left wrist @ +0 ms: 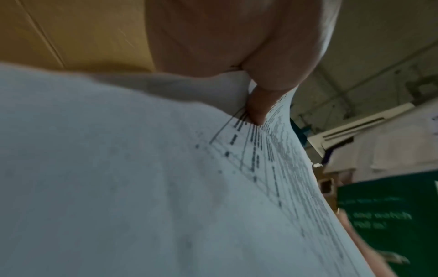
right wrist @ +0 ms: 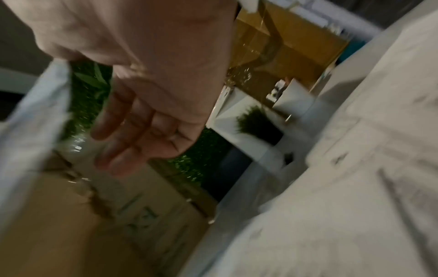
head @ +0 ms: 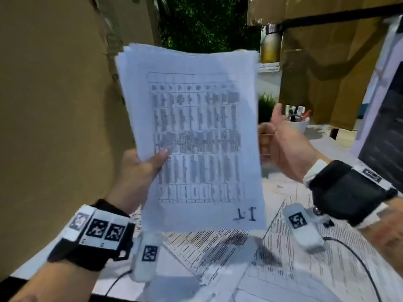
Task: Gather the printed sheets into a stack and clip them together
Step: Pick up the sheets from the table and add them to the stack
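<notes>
Several printed sheets point(head: 192, 136) are lifted upright above the table point(head: 340, 147), pinched at eight o'clock by the left hand point(head: 141, 168); the right hand point(head: 283, 144), fingers relaxed, waits at three o'clock, probably to square edges.

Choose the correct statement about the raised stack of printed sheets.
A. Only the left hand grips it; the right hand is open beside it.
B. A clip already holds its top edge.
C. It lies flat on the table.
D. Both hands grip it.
A: the left hand pinches the stack of printed sheets at its left edge, thumb on top, while the right hand is open beside it.
</notes>
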The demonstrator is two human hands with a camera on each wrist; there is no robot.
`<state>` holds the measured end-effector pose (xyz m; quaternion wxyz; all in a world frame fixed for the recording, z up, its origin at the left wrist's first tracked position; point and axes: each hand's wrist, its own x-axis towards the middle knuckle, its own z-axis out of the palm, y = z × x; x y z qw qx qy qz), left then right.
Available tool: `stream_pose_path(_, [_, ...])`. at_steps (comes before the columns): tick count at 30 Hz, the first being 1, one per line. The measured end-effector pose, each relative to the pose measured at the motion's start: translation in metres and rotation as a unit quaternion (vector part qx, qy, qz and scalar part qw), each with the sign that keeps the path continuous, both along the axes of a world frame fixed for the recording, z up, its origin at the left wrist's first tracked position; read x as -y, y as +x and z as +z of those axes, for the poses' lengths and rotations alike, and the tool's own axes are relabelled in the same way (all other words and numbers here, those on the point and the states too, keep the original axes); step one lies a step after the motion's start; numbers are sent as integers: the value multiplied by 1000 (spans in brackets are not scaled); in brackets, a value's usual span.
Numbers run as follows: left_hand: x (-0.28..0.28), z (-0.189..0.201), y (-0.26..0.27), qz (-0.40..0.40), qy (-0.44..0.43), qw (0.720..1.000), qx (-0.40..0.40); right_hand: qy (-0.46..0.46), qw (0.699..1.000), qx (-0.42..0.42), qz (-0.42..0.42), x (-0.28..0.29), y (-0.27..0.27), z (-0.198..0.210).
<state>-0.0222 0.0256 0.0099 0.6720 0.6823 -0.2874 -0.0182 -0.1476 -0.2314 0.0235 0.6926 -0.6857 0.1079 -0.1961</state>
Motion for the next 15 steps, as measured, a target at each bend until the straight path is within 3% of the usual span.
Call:
stream_pose_path(2, [-15, -2, 20, 36, -39, 998, -31, -130, 986, -101, -17, 18, 4, -18])
stream_pose_path(3, [-22, -4, 31, 43, -68, 995, -60, -232, 958, -170, -5, 25, 4, -30])
stream_pose_path(6, [-37, -6, 46, 64, -96, 987, -111, -486, 786, -376, 69, 33, 6, -71])
stream_pose_path(7, [-40, -9, 50, 64, -90, 987, -117, -521, 753, -398, 61, 32, 6, -83])
stream_pose_path(10, [-42, -17, 51, 60, -80, 986, -131, -525, 748, -406, 10, 23, 12, -94])
stream_pose_path(13, [-37, -22, 47, 52, -73, 986, -143, -496, 745, -446, 23, 26, 19, -82])
stream_pose_path(15, [-35, -25, 46, 31, -82, 982, -167, -482, 783, -393, 6, 35, 20, -72])
